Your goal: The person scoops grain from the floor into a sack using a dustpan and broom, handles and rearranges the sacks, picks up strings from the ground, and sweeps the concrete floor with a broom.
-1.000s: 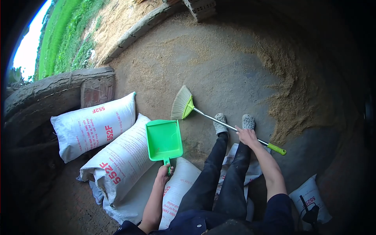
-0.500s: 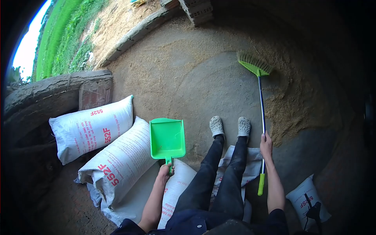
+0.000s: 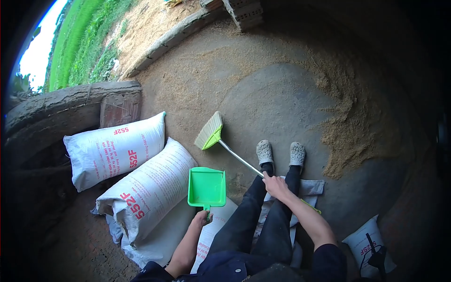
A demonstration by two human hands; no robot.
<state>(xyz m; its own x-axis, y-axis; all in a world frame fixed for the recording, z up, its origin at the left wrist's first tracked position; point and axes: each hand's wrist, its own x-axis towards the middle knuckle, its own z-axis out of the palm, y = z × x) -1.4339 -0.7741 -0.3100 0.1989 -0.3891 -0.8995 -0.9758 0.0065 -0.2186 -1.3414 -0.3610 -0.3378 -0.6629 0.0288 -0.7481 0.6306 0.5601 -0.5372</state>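
My left hand (image 3: 202,217) is wrapped round the short handle of a green dustpan (image 3: 207,188), which looks bare inside. The pan is held close to the white 552F sacks. In my right hand (image 3: 276,185) is the metal pole of a broom (image 3: 210,131). Its lime-green head and pale bristles lie left of my feet, just above the dustpan in the view. The pole slants across my legs, and its green grip end is partly hidden behind my right forearm.
Stuffed white sacks (image 3: 115,149) lie on the left, with another sack (image 3: 369,244) at lower right. Loose brown husk-like material (image 3: 350,136) is strewn over the concrete floor (image 3: 272,103). A low wall (image 3: 174,37) borders the far side, with grass beyond. My clogs (image 3: 264,151) stand mid-floor.
My right hand has swung the broom from the far right across to the left, bringing its head near the dustpan. The dustpan has shifted slightly down and toward my body.
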